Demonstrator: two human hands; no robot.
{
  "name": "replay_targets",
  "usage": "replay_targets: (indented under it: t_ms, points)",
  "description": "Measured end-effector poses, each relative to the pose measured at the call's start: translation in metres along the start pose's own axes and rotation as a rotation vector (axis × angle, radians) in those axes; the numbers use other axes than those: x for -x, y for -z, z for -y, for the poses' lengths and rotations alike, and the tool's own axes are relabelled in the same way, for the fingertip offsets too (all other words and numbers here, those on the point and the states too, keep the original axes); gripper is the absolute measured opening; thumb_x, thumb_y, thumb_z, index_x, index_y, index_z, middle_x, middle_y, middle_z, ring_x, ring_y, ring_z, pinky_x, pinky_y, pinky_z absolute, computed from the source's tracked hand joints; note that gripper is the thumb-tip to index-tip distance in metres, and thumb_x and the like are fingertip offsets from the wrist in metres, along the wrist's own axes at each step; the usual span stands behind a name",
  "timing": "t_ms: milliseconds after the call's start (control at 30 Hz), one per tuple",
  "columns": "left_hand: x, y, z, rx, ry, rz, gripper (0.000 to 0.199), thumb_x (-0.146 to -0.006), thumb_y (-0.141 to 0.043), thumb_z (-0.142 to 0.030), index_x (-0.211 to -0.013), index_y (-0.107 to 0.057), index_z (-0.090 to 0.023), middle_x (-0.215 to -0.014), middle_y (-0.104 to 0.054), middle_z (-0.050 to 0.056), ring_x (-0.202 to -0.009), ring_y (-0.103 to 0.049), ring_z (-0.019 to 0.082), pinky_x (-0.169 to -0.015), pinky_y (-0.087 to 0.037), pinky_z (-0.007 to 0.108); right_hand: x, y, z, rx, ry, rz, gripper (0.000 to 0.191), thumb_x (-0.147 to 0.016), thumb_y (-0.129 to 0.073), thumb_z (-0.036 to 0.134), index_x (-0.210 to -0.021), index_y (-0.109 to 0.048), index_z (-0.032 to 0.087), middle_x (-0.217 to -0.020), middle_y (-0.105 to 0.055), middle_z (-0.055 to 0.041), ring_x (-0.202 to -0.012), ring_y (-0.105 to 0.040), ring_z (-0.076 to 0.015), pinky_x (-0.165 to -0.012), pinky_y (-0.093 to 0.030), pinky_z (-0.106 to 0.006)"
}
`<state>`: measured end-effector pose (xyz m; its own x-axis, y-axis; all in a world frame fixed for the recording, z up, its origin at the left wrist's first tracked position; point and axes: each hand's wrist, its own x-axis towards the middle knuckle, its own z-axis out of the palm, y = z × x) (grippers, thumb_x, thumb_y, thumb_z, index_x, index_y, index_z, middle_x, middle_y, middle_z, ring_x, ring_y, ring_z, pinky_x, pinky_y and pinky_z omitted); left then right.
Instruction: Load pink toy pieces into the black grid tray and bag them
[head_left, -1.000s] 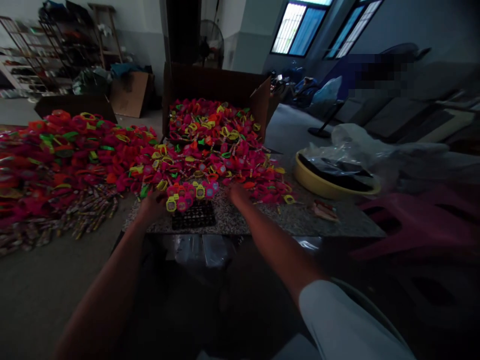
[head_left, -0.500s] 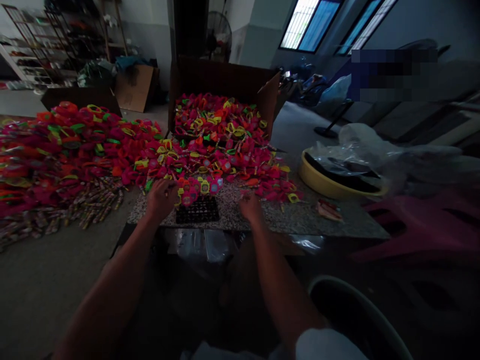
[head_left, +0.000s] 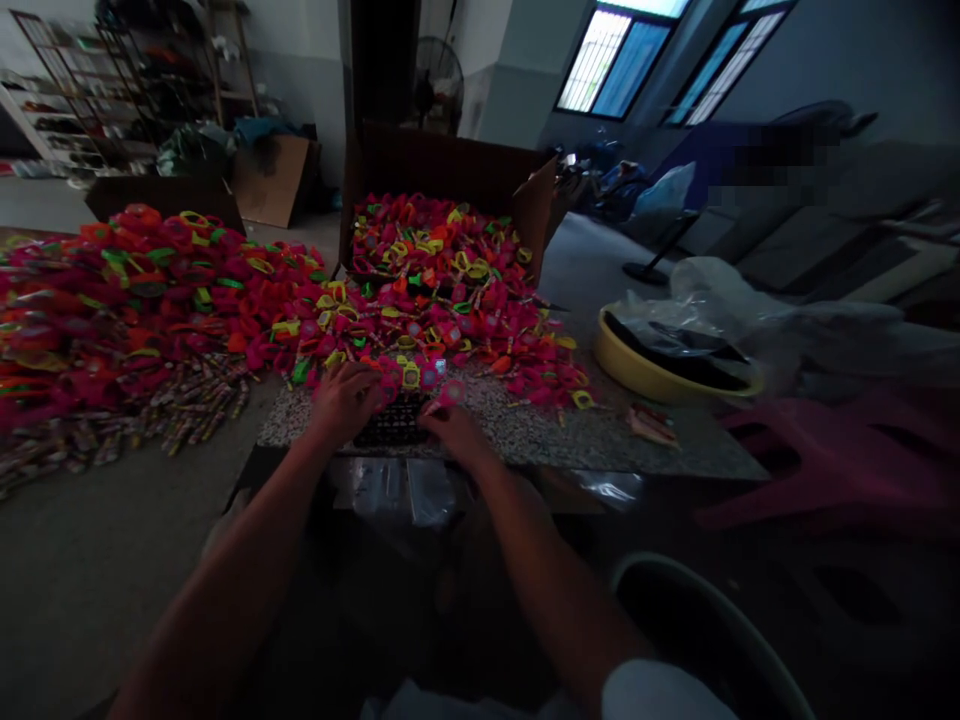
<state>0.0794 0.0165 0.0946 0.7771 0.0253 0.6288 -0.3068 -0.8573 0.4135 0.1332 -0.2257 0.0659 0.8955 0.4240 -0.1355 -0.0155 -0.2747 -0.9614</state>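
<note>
A row of pink, yellow and orange toy watches (head_left: 411, 374) lies along the far side of a black grid tray (head_left: 390, 425) on the speckled tabletop. My left hand (head_left: 343, 402) is over the tray's left end, its fingers curled closed on a pink toy watch in that row; the fingertips partly cover it. At the tray's right end, my right hand (head_left: 456, 432) pinches another pink toy watch (head_left: 451, 392) with a round face. Just beyond both hands spreads a loose heap of toy watches (head_left: 405, 325).
Behind the heap stands an open cardboard box (head_left: 450, 155) full of toy watches. A large pile (head_left: 150, 290) lies left, with printed sticks (head_left: 202, 405) before it. To the right are a yellow basin (head_left: 645, 375) with plastic film and a pink stool (head_left: 840, 450). Clear bags (head_left: 431, 490) lie below the table edge.
My right hand has moved left from bare tabletop to the tray's right end, now with a pink watch. My left hand has shifted right over the row's left end.
</note>
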Motion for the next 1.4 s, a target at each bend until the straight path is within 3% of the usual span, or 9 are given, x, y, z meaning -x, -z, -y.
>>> replay_targets:
  t_ms: [200, 400, 500, 667, 867, 1133, 1267, 1333, 1400]
  points:
    - [0.000, 0.000, -0.001, -0.040, -0.013, 0.065, 0.030, -0.101, -0.058, -0.033, -0.121, -0.079, -0.024, -0.127, -0.076, 0.008, -0.123, -0.062, 0.029, -0.109, -0.047, 0.048, -0.019, -0.028, 0.008, 0.351, -0.001, 0.054, 0.013, -0.093, -0.067, 0.024, -0.097, -0.078, 0.018, -0.077, -0.077, -0.0011, -0.071, -0.072, -0.0179, -0.067, -0.054, -0.024]
    - [0.001, 0.000, -0.002, -0.057, -0.021, 0.083, 0.031, -0.101, -0.060, -0.034, -0.126, -0.076, -0.024, -0.127, -0.076, 0.008, -0.124, -0.062, 0.029, -0.111, -0.046, 0.048, -0.033, -0.040, 0.012, 0.594, 0.191, 0.068, 0.017, -0.096, -0.068, 0.017, -0.108, -0.080, 0.018, -0.110, -0.082, -0.0064, -0.106, -0.075, -0.0215, -0.092, -0.053, -0.026]
    - [0.001, 0.000, -0.001, -0.058, -0.022, 0.093, 0.032, -0.101, -0.059, -0.033, -0.128, -0.075, -0.023, -0.125, -0.076, 0.009, -0.121, -0.063, 0.029, -0.110, -0.047, 0.049, -0.037, -0.043, 0.009, 0.714, 0.206, 0.078, 0.018, -0.097, -0.068, 0.019, -0.111, -0.080, 0.016, -0.116, -0.081, -0.0099, -0.111, -0.074, -0.0239, -0.097, -0.052, -0.028]
    - [0.001, -0.002, -0.004, -0.059, -0.016, 0.104, 0.039, -0.099, -0.061, -0.033, -0.136, -0.071, -0.025, -0.129, -0.073, 0.009, -0.123, -0.062, 0.029, -0.112, -0.046, 0.050, -0.038, -0.044, 0.006, 0.769, 0.233, 0.110, 0.022, -0.097, -0.067, 0.018, -0.115, -0.079, 0.016, -0.117, -0.080, -0.0112, -0.112, -0.073, -0.0257, -0.097, -0.052, -0.029]
    - [0.001, -0.009, -0.011, -0.105, -0.038, 0.080, 0.048, -0.093, -0.075, -0.051, -0.136, -0.072, -0.029, -0.130, -0.071, 0.010, -0.125, -0.060, 0.033, -0.112, -0.045, 0.052, -0.032, -0.045, 0.011, 0.753, 0.235, 0.073, 0.033, -0.099, -0.064, 0.022, -0.131, -0.073, 0.021, -0.130, -0.076, -0.0098, -0.121, -0.070, -0.0263, -0.102, -0.052, -0.032]
    - [0.000, -0.013, -0.010, -0.150, -0.041, 0.120, 0.049, -0.090, -0.079, -0.048, -0.136, -0.071, -0.031, -0.127, -0.071, 0.010, -0.126, -0.057, 0.035, -0.113, -0.043, 0.053, -0.025, -0.059, 0.016, 0.951, 0.160, 0.073, 0.034, -0.102, -0.058, 0.030, -0.127, -0.076, 0.016, -0.122, -0.078, -0.0160, -0.110, -0.075, -0.0290, -0.090, -0.056, -0.033]
    - [0.001, -0.011, -0.008, -0.140, -0.046, 0.093, 0.047, -0.090, -0.079, -0.050, -0.133, -0.073, -0.033, -0.127, -0.072, 0.010, -0.123, -0.058, 0.036, -0.110, -0.046, 0.052, -0.027, -0.034, 0.021, 0.839, 0.193, 0.207, 0.026, -0.095, -0.065, 0.019, -0.115, -0.082, 0.019, -0.115, -0.081, -0.0106, -0.108, -0.075, -0.0246, -0.089, -0.053, -0.027]
    - [0.001, -0.011, -0.009, -0.138, -0.047, 0.084, 0.046, -0.090, -0.078, -0.050, -0.132, -0.073, -0.033, -0.126, -0.072, 0.010, -0.122, -0.059, 0.036, -0.109, -0.047, 0.052, -0.033, -0.003, 0.021, 0.763, 0.192, 0.126, 0.024, -0.096, -0.063, 0.018, -0.108, -0.083, 0.020, -0.108, -0.082, -0.0067, -0.103, -0.075, -0.0216, -0.088, -0.052, -0.025]
    - [0.001, -0.010, -0.009, -0.142, -0.042, 0.087, 0.045, -0.090, -0.078, -0.051, -0.131, -0.074, -0.033, -0.126, -0.073, 0.010, -0.123, -0.059, 0.036, -0.109, -0.047, 0.052, -0.046, 0.033, 0.020, 0.776, 0.096, -0.089, 0.027, -0.099, -0.057, 0.021, -0.105, -0.084, 0.020, -0.104, -0.082, -0.0069, -0.099, -0.075, -0.0211, -0.089, -0.052, -0.025]
